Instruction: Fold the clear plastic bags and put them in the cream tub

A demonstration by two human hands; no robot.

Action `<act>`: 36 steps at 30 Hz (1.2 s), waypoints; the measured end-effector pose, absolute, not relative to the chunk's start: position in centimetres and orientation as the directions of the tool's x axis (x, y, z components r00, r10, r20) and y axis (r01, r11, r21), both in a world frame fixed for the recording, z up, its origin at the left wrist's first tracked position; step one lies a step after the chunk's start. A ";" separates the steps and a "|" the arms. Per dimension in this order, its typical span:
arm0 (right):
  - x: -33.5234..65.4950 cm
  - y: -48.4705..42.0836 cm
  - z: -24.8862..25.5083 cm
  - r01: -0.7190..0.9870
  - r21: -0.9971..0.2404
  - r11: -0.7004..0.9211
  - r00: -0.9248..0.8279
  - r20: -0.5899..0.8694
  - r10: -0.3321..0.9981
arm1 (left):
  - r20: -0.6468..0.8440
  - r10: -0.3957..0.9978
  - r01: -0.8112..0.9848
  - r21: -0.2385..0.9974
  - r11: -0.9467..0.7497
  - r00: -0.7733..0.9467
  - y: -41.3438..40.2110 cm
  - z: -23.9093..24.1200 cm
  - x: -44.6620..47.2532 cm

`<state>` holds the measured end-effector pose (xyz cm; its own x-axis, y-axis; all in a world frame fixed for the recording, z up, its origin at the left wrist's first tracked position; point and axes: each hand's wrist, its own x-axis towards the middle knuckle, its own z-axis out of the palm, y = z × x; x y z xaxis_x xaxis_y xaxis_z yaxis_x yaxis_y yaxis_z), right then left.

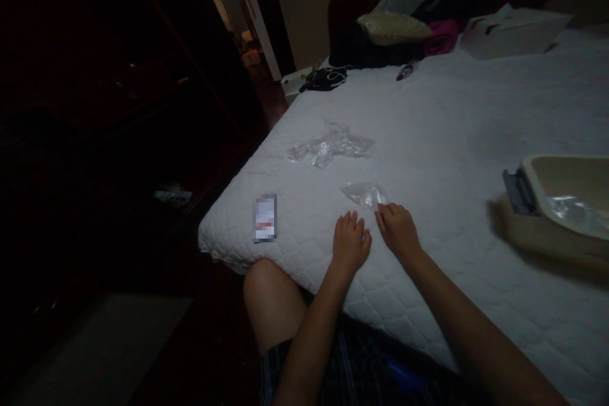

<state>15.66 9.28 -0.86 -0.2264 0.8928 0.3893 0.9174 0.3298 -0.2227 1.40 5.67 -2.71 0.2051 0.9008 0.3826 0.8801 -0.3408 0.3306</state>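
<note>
Just in front of me on the white quilted bed (428,127) lies a small clear plastic bag (364,193). My right hand (398,231) has its near right corner between closed fingertips. Close beside it, my left hand (351,242) rests on the quilt with fingers apart and nothing in them, a little short of the bag. Farther off, several crumpled clear plastic bags (333,144) are spread in a loose heap. A pixelated, phone-like rectangle (265,218) lies left of my hands.
At right stands a cream plastic bin (552,235) with a grey handle and clear plastic inside. Toward the headboard are a yellowish pillow (394,28), a pink cloth roll (442,38) and a white box (514,35). The bed's left edge drops to a dark floor.
</note>
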 end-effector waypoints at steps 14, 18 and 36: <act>17.4 7.3 -0.8 -0.278 -0.932 -0.234 -0.226 -0.173 0.959 | 0.189 0.982 0.103 0.977 -0.186 -0.019 6.2 -1.4 1.1; 17.1 7.2 -1.0 -0.291 -0.915 -0.279 -0.224 -0.219 0.950 | 0.011 0.998 -0.339 0.941 0.010 0.061 6.1 -1.5 0.8; 15.6 5.0 -1.9 0.383 -0.746 0.544 -0.183 0.516 0.837 | -0.184 0.963 -0.356 0.929 0.105 -0.197 6.3 -1.4 1.7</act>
<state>15.55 5.02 -1.85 -0.1829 0.8365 0.5165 0.3825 0.5445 -0.7465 1.73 6.29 -1.38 -0.1969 0.9629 -0.1844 -0.3556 0.1052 0.9287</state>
